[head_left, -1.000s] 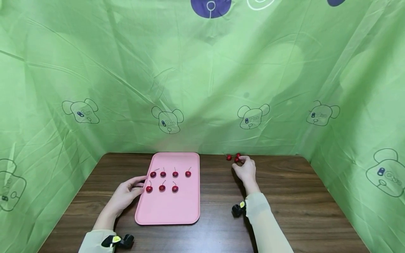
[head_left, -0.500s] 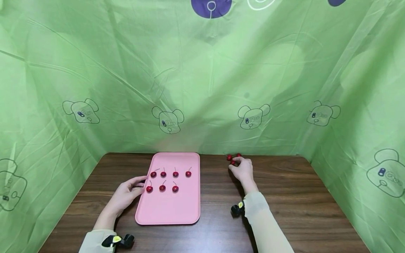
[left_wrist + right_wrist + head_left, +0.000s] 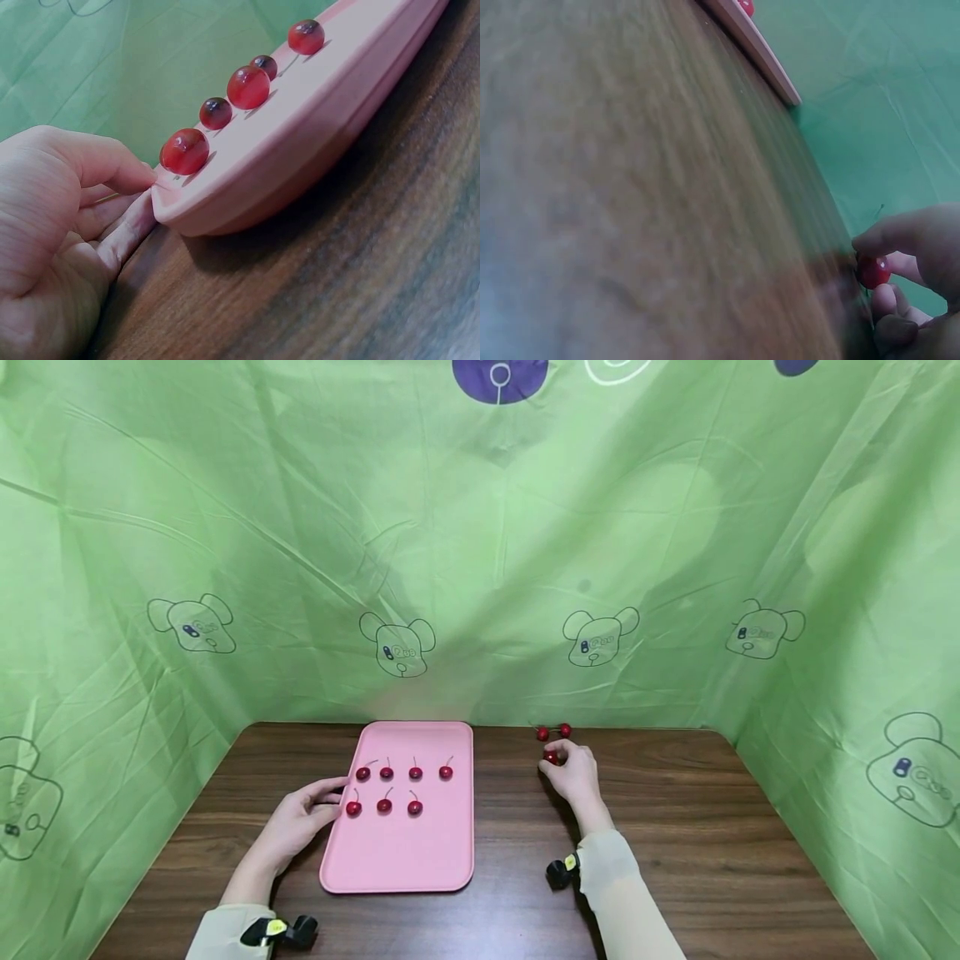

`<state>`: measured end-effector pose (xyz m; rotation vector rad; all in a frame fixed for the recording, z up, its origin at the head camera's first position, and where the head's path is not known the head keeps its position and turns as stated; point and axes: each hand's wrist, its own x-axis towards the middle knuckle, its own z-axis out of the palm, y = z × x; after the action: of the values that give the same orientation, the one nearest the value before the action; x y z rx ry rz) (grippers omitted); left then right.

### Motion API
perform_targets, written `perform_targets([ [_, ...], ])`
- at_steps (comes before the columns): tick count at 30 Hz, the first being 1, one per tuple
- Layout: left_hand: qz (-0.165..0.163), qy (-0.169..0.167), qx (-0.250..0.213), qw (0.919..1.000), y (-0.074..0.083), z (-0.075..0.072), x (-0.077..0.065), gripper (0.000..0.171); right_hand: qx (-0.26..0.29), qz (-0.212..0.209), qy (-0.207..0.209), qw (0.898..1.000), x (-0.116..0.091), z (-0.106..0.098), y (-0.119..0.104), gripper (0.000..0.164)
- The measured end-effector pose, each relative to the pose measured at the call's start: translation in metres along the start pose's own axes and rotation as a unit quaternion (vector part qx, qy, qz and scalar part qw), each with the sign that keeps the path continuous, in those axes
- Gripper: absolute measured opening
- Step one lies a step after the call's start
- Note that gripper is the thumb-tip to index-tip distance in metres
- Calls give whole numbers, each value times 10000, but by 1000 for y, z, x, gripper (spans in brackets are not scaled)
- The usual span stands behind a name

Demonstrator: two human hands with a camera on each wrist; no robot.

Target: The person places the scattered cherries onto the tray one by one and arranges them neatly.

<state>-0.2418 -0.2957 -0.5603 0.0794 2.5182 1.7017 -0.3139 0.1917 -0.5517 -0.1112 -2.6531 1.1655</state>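
My right hand (image 3: 575, 774) pinches a red cherry (image 3: 551, 757) between thumb and fingers, just above the table toward its back. In the right wrist view, that cherry (image 3: 873, 271) shows between the fingertips. Two more cherries, a left one (image 3: 542, 734) and a right one (image 3: 566, 729), lie behind this hand. On the left, my left hand (image 3: 298, 817) touches the left rim of a pink tray (image 3: 397, 868) with its thumb and fingers. Two rows of stemmed cherries sit on the tray, including one in the front row (image 3: 384, 806). The left wrist view shows fingertips against the tray's edge (image 3: 217, 217).
A brown wooden table (image 3: 517, 893) carries everything. Green cloth (image 3: 487, 543) printed with cartoon heads hangs behind it and at both sides. Each wrist wears a small black camera, one on the left (image 3: 281, 932) and one on the right (image 3: 561, 871).
My right hand has drawn the pinched cherry away from the other two, toward me and slightly left. The left hand and tray have stayed put.
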Motion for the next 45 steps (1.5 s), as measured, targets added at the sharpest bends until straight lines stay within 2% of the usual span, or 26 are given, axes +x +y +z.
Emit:
perform_targets([
  [6, 17, 18, 2, 10000, -1, 0, 0, 51, 108, -38, 21, 9999, -5, 0, 4, 19],
  [14, 73, -8, -146, 9999, -2, -1, 1, 51, 152, 183, 65, 9997, -10, -6, 7, 29],
  [20, 129, -65, -298, 9995, -2, 0, 1, 53, 205, 81, 132, 9997, -14, -11, 5, 24],
  [28, 74, 14, -224, 9997, -4, 0, 2, 51, 243, 130, 83, 9996, -13, -8, 6, 23],
  [37, 104, 28, -157, 9998, -4, 2, 2, 49, 661, 148, -33, 9977, -14, -12, 6, 25],
  [45, 85, 14, -130, 9999, -2, 0, 2, 50, 1270, -228, -316, 9911, -13, -18, -8, 30],
])
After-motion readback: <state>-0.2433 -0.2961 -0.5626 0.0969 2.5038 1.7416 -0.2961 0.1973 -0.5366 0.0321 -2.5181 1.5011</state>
